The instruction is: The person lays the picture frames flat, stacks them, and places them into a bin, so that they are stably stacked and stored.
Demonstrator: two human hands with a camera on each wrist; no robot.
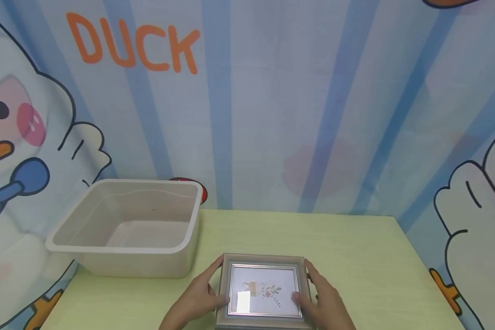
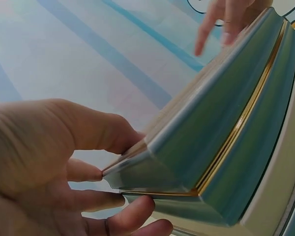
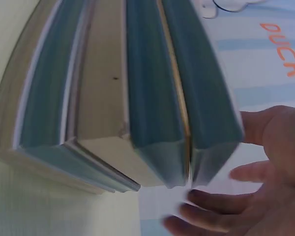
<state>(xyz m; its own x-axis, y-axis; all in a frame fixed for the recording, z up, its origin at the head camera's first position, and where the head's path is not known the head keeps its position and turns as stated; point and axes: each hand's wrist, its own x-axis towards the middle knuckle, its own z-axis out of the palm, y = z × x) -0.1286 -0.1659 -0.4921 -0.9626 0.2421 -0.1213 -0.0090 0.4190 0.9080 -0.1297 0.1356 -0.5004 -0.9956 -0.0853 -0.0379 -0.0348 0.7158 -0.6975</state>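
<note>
A picture frame (image 1: 262, 259) with a silvery border and a flower print lies on top of a stack of several frames (image 3: 103, 88). At its left side, my left hand (image 1: 195, 293) grips it, thumb over the front border and fingertips along the edge. In the left wrist view, those fingers reach the seam below the top frame (image 2: 206, 108). My right hand (image 1: 326, 298) holds the opposite side, its thumb over the border and a finger along the edge. The right hand's fingers (image 3: 211, 201) are blurred in the right wrist view, so their exact contact is unclear.
A beige plastic bin (image 1: 128, 250) stands on the left of the pale yellow-green table (image 1: 354, 256), with nothing visible inside it. Behind the table hangs a blue striped curtain (image 1: 264, 114) with cartoon ducks and orange lettering.
</note>
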